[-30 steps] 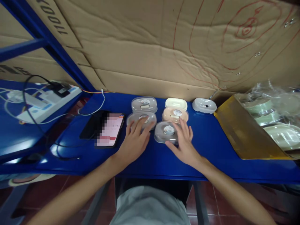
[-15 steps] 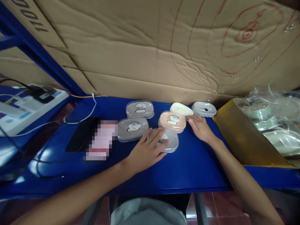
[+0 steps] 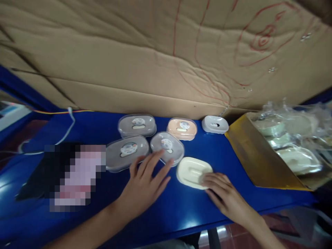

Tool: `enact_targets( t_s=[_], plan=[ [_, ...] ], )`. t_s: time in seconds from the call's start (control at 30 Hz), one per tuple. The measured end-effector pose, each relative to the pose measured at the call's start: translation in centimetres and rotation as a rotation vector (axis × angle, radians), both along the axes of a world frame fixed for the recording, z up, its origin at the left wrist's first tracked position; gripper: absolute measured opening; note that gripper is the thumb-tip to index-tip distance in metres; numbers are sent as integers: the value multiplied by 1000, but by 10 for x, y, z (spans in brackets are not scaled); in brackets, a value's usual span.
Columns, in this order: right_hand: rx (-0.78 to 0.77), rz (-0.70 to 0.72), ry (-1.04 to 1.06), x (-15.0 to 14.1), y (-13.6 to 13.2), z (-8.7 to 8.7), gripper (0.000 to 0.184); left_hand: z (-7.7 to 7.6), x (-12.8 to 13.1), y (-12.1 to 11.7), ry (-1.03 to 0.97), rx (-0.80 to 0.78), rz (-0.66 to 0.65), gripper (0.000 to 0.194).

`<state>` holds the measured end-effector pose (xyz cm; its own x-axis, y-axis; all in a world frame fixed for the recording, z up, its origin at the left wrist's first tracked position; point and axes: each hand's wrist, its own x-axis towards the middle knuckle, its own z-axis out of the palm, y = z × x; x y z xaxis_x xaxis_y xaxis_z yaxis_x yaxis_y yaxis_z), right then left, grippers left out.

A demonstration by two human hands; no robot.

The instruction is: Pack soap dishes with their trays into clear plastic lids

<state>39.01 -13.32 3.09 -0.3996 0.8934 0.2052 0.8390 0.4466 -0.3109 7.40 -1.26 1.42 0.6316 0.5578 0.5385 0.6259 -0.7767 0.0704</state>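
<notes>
Dish [image 3: 194, 172], cream, with no lid in sight, newly pulled near to the front of the bench [image 3: 160, 218]. With twelve o'clock toward the cardboard [image 3: 116, 76], now at five o'clock from the peach box [image 3: 182, 129]. No more need to reach to the back for it. Right hand [image 3: 227, 195] at four o'clock on the dish, fingers pressed together over its edge. Too hidden to tell if pinching or just resting. Left hand [image 3: 142, 186] spread wide, fingertips over the low side of the turned gray box [image 3: 171, 143], at ten o'clock from the dish.

Very little room between dish and turned gray box; easy to bump, most likely. Also close to that box: peach box at one o'clock, long gray box [image 3: 121, 157] at nine o'clock, back gray box [image 3: 137, 128] at ten o'clock. Phone [image 3: 80, 173], blurred, just beside the left end of the long gray box. Gray dish [image 3: 214, 126] at one o'clock from the cream one, near the corner of the carton [image 3: 259, 152].

Open blue room from one to three o'clock, up to the carton's slanted side. Some more at six o'clock, but with the front edge near.
</notes>
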Motion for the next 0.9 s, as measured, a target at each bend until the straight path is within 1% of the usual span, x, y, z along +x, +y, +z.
enact_targets(
  t_s=[0.07,0.1,0.13,0.17,0.23,0.3,0.37,0.4,0.47,0.53,0.57,0.67,0.77,0.83,0.9],
  plan=[
    [-2,105,87,-6,22,7,27,-3,2,-8,-8,6,-211,42],
    [27,103,118,-4,38,10,29,-5,4,-12,17,-1,-301,39],
    [69,52,117,2,55,11,32,-6,5,-14,53,-17,-364,36],
    [124,-43,85,10,73,11,34,-7,5,-16,90,-40,-399,34],
    [243,-252,-51,29,107,5,40,-8,5,-17,138,-101,-418,28],
    [288,-328,-84,43,134,-7,44,-6,2,-16,153,-154,-432,24],
    [307,-338,-85,51,146,-20,44,-2,-3,-14,165,-187,-460,29],
    [313,-331,-85,53,148,-25,42,-1,-5,-12,167,-195,-469,30],
    [315,-302,-85,54,144,-30,37,2,-9,-10,152,-197,-461,26],
    [309,-265,-79,51,136,-27,33,2,-10,-7,133,-205,-415,19],
    [310,-251,-68,48,131,-23,33,2,-11,-6,126,-212,-380,19],
    [317,-193,18,30,114,-3,40,-1,-10,-6,125,-248,-281,37],
    [270,-73,109,2,90,17,57,-5,-9,-10,95,-301,-222,54],
    [213,-8,139,-18,73,25,64,-6,-7,-15,41,-363,-179,65],
    [163,25,160,-37,59,28,66,-6,-5,-20,-27,-426,-125,74]
  ],
)
